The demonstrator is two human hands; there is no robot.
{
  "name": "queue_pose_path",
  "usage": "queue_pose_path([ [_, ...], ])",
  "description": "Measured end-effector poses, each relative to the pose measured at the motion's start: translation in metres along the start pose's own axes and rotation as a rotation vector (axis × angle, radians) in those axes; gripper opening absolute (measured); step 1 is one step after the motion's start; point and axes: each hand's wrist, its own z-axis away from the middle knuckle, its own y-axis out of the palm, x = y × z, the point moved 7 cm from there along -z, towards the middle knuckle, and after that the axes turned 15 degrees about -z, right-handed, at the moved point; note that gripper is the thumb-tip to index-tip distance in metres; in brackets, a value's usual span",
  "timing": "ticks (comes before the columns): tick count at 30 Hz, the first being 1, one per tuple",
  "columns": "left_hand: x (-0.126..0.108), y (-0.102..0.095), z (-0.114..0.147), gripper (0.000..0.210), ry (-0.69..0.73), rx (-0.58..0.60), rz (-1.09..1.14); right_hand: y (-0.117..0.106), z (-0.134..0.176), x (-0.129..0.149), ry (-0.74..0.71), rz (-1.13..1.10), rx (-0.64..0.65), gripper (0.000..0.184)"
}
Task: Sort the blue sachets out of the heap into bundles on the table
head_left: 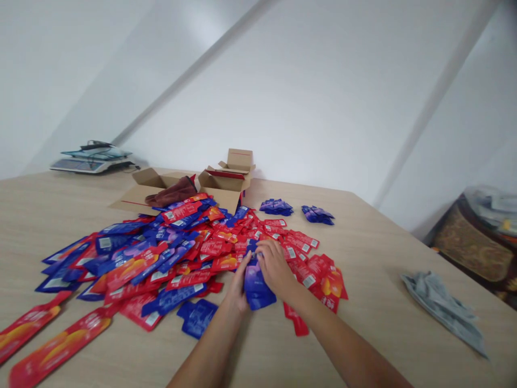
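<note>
In front of me, both hands hold blue-purple sachets (258, 288); I cannot tell whether it is one or a small stack. My left hand (239, 286) grips the left edge, its thumb along the side. Across the upper right part lie the curled fingers of my right hand (278, 268). A large heap of mixed red sachets (214, 248) and blue sachets (163, 234) spreads behind and to the left of my hands. More red sachets (319, 269) lie just right of them. One blue sachet (197, 317) rests near my left forearm.
Open cardboard boxes (222, 183) stand behind the heap, with a brown cloth (173, 192) over one. Two small blue-purple stacks (277, 207) sit at the back right. A scale (91, 164) is at far left, a grey cloth (444, 307) at right. A patterned bag-like object (470, 237) stands beyond the table edge.
</note>
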Motion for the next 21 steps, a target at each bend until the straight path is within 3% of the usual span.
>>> queue_pose_path([
  [2,-0.004,-0.002,0.0,0.021,-0.041,0.029,0.045,-0.015,0.008,-0.017,0.075,-0.092,-0.101,0.024],
  [4,-0.015,-0.008,-0.002,0.025,-0.03,0.05,0.141,-0.024,0.02,-0.032,0.154,-0.13,-0.103,0.024],
  [9,-0.031,-0.036,-0.008,0.036,-0.003,-0.064,0.192,0.005,0.063,-0.046,0.209,0.048,0.316,0.025],
  [11,-0.029,-0.04,-0.009,0.037,-0.007,-0.074,0.191,0.02,0.073,-0.051,0.205,0.21,0.367,0.038],
  [16,-0.026,-0.032,-0.009,0.038,0.009,-0.008,0.288,0.039,0.065,-0.073,0.249,0.447,0.353,0.049],
  [21,-0.02,-0.039,-0.011,0.035,-0.07,-0.08,0.209,0.022,0.053,-0.09,0.257,0.377,0.366,0.041],
])
